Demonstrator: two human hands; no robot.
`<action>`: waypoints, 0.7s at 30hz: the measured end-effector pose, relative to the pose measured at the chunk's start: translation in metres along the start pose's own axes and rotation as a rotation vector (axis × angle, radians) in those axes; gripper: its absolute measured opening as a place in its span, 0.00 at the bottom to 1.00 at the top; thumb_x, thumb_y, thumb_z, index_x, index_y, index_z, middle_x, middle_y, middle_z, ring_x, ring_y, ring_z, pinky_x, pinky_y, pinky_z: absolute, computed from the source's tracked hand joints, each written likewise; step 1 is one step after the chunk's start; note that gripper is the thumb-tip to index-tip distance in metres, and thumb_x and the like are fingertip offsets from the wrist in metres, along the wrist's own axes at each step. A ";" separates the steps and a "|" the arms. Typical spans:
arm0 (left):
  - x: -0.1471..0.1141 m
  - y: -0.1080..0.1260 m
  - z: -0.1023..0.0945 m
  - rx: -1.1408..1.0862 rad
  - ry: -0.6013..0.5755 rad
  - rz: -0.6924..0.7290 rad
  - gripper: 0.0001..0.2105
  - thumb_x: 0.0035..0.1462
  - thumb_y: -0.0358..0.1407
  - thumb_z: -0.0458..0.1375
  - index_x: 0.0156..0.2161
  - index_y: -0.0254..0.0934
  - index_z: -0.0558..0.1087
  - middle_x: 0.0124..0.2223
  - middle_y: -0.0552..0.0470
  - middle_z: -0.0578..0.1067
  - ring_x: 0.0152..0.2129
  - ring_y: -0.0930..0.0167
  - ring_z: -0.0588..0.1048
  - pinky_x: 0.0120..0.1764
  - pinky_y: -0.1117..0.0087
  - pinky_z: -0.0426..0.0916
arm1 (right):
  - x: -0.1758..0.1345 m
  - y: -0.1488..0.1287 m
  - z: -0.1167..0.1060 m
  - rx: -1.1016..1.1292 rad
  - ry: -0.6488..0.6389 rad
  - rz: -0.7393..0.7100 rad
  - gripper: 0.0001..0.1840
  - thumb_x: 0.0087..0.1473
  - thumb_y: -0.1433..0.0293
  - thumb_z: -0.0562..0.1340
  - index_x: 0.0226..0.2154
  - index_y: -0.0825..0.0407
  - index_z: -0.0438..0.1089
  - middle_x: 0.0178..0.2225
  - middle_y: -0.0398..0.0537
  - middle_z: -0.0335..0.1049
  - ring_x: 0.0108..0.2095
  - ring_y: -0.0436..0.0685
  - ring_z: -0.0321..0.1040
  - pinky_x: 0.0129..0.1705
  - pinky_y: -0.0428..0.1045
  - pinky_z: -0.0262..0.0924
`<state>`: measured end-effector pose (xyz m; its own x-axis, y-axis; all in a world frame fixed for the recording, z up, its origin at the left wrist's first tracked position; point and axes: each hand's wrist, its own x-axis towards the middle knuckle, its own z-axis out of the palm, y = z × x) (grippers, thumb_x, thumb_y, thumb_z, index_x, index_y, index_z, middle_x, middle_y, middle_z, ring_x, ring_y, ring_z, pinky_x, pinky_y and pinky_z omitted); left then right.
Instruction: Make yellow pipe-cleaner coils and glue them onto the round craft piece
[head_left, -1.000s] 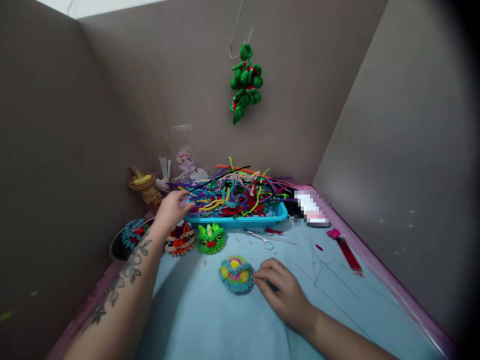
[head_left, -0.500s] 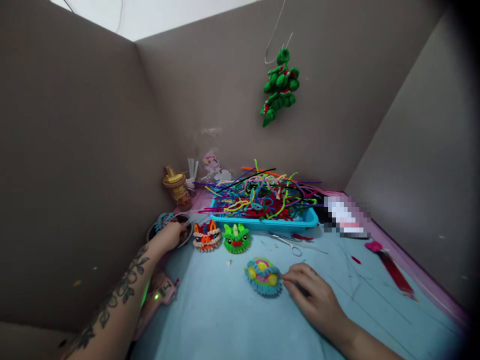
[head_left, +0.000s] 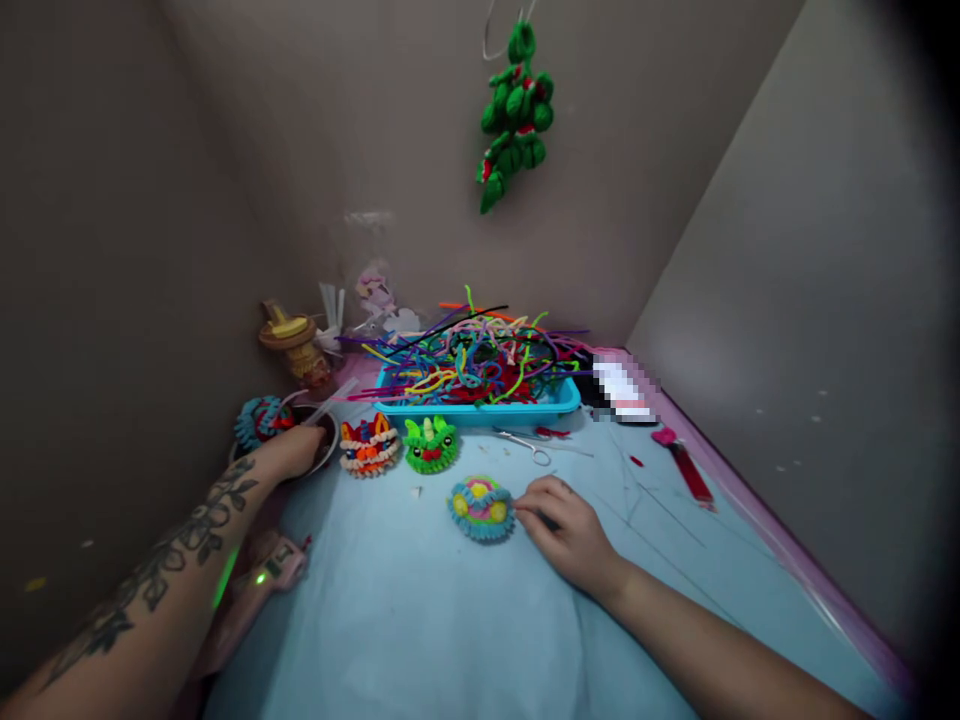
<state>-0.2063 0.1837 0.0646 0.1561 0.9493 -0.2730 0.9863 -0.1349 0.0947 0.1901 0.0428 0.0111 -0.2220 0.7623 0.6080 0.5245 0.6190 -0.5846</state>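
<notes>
My left hand (head_left: 300,450) reaches into a round bowl (head_left: 331,455) at the left; its fingers are dipped inside and mostly hidden. A blue, red-centred fuzzy piece (head_left: 262,420) lies in that bowl beside a clear strip. With thumb and forefinger pinched, my right hand (head_left: 566,530) grips the right edge of a blue, pink and yellow pipe-cleaner head (head_left: 480,512) resting on the blue table cover (head_left: 420,620). Behind it sit two finished-looking heads, an orange and cream one (head_left: 369,447) and a green one (head_left: 431,445) with eyes.
A blue tray (head_left: 480,411) heaped with pipe cleaners (head_left: 480,355) stands at the back. Scissors (head_left: 529,447) lie before it. A pink glue gun (head_left: 259,580) with a green light is under my left forearm. A brown cup (head_left: 300,350) stands back left; a green ornament (head_left: 517,115) hangs above.
The view has swung right and slightly down, so everything appears shifted left and up. My left hand has gone a little deeper into the bowl; my right hand stays at the blue head.
</notes>
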 end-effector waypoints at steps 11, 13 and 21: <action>-0.013 0.008 -0.026 -0.429 0.310 -0.126 0.14 0.46 0.28 0.59 0.15 0.34 0.62 0.12 0.60 0.59 0.13 0.78 0.56 0.25 0.76 0.53 | 0.000 -0.003 -0.005 0.028 0.014 -0.025 0.07 0.55 0.74 0.58 0.33 0.51 0.72 0.30 0.48 0.68 0.33 0.54 0.67 0.35 0.49 0.66; -0.026 0.013 -0.042 -0.583 0.432 -0.173 0.11 0.45 0.27 0.58 0.17 0.34 0.64 0.13 0.60 0.60 0.14 0.78 0.55 0.24 0.76 0.52 | -0.001 -0.003 -0.004 0.034 0.012 -0.030 0.07 0.55 0.74 0.58 0.33 0.51 0.72 0.30 0.48 0.68 0.33 0.54 0.67 0.35 0.49 0.66; -0.100 0.155 -0.009 -1.466 0.426 -0.061 0.08 0.57 0.32 0.51 0.27 0.36 0.59 0.23 0.58 0.57 0.15 0.81 0.54 0.14 0.85 0.48 | -0.001 -0.006 -0.004 0.085 0.035 -0.012 0.07 0.55 0.74 0.58 0.33 0.51 0.73 0.30 0.48 0.68 0.33 0.54 0.68 0.35 0.49 0.65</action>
<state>-0.0693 0.0701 0.1155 -0.1604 0.9858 -0.0492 0.0307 0.0548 0.9980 0.1903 0.0378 0.0158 -0.1985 0.7486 0.6326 0.4502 0.6430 -0.6196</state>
